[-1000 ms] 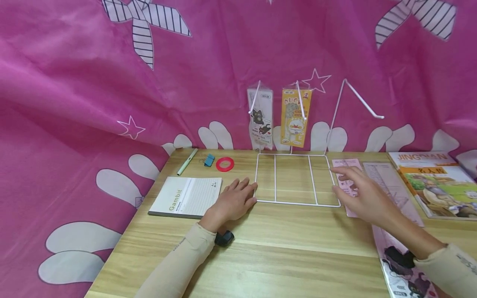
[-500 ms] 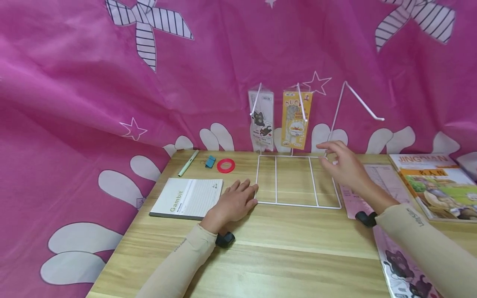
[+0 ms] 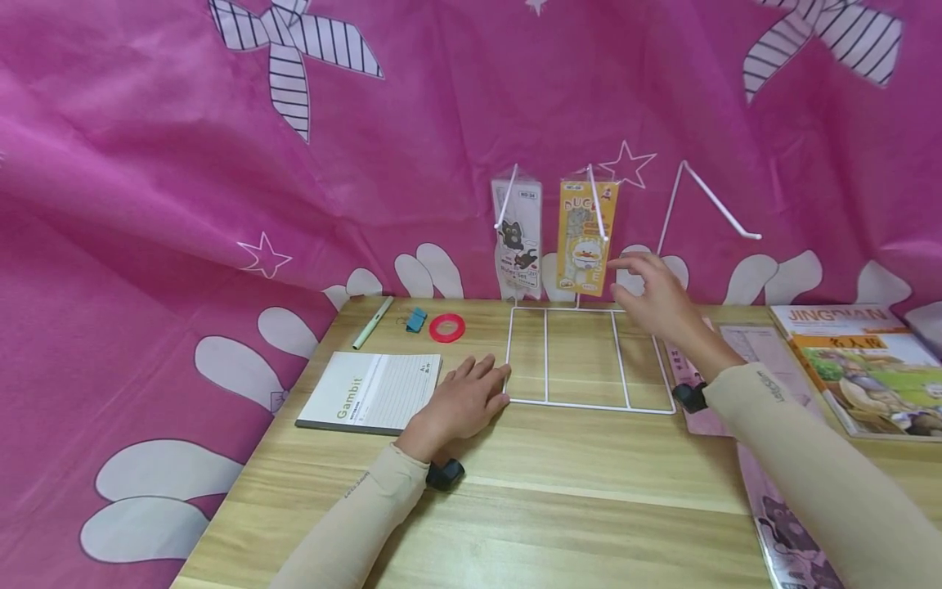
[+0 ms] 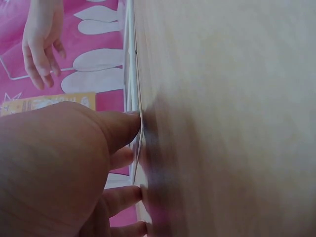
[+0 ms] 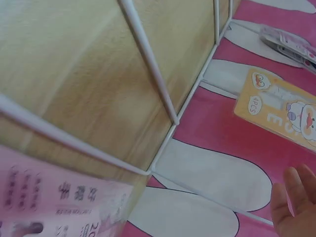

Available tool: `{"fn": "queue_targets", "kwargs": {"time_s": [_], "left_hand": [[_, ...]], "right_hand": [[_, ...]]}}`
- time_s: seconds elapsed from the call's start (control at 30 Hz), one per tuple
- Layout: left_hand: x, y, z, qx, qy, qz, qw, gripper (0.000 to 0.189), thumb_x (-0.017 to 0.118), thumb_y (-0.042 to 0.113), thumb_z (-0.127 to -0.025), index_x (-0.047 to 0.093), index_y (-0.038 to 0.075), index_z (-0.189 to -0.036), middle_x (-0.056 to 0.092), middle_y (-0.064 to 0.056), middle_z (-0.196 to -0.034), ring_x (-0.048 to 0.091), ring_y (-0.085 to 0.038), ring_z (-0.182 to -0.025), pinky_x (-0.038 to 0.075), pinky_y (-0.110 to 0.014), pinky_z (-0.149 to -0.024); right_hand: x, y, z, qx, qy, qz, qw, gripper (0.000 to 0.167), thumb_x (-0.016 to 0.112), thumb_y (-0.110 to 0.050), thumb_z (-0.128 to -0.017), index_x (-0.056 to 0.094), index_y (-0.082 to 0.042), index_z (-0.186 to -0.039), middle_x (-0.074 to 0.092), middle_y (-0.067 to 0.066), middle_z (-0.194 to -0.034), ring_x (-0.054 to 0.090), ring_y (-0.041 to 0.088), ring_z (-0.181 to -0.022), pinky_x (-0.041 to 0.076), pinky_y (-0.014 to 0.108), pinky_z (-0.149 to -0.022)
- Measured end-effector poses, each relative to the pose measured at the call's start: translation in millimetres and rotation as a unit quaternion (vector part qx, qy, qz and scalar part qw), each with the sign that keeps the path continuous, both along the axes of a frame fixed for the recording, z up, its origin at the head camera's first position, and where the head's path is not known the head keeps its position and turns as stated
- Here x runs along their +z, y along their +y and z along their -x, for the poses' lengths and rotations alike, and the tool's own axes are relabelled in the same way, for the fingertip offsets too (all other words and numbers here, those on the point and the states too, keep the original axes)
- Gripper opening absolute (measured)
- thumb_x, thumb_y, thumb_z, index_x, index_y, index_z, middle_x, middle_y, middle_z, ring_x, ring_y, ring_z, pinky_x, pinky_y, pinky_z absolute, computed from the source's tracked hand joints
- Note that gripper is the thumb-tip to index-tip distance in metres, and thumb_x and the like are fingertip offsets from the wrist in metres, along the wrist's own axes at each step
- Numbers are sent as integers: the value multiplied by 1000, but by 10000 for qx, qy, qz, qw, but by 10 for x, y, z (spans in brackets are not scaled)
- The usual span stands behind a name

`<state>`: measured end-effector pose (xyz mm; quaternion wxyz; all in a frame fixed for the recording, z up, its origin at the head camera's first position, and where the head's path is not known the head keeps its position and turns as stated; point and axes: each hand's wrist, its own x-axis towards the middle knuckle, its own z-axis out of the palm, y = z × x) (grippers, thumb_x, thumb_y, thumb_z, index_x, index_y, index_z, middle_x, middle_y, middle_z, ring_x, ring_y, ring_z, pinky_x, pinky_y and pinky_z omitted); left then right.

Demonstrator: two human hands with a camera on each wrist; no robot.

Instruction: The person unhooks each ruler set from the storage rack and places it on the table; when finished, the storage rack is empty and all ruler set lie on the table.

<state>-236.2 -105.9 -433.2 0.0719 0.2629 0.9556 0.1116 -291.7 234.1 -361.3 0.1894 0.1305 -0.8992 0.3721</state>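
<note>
My left hand point(image 3: 464, 401) rests on the wooden table at the left front corner of a white wire rack point(image 3: 589, 406), thumb and fingertips by its wire. From the rack's upright hooks hang a white ruler-set packet point(image 3: 519, 262) with black cats and a yellow packet point(image 3: 584, 266) with a duck. My right hand point(image 3: 655, 298) is raised beside the lower right edge of the yellow packet, fingers bent slightly and nothing seen between them. In the left wrist view the right hand point(image 4: 42, 49) hangs loosely, apart from the yellow packet point(image 4: 79, 100). The third hook point(image 3: 717, 200) holds nothing.
A pink packet point(image 3: 706, 424) and a long pink ruler pack point(image 3: 791, 528) lie right of the rack, beside a magazine point(image 3: 868, 376). On the left are a notebook point(image 3: 371, 393), a pen point(image 3: 373, 323), a blue binder clip point(image 3: 416, 320) and red tape point(image 3: 434, 333). Pink cloth point(image 3: 412, 123) hangs behind.
My right hand has moved left and up, from over the pink packet to beside the yellow packet. The left hand has stayed at the rack's corner.
</note>
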Motion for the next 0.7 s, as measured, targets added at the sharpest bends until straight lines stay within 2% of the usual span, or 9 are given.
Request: {"fn": "queue_targets", "kwargs": {"time_s": [0.17,0.43,0.7], "left_hand": [[23,0,-16,-23,12,22,10000,55,47,44,-111,43,23,-162,35,-13,-171,29,-46,-158,33,-66,-123],[-4,-2,6,-20,28,131,9999,56,48,45,-111,42,25,-162,34,-12,-172,29,-45,-158,32,-64,-124],[-12,-1,7,26,5,118,9999,56,47,46,-111,42,25,-163,33,-11,-172,28,-45,-159,32,-64,-125]], "right_hand": [[-5,-49,114,81,46,-34,10000,40,68,-7,-96,66,0,-136,51,26,-149,44,47,-143,34,66,-119],[-18,-118,273,71,-12,45,10000,42,69,-6,-95,65,-1,-136,57,25,-144,38,44,-143,30,66,-119],[-56,-142,275,136,-541,627,9965,42,66,-10,-101,61,-1,-141,54,24,-147,46,44,-141,36,64,-117]]}}
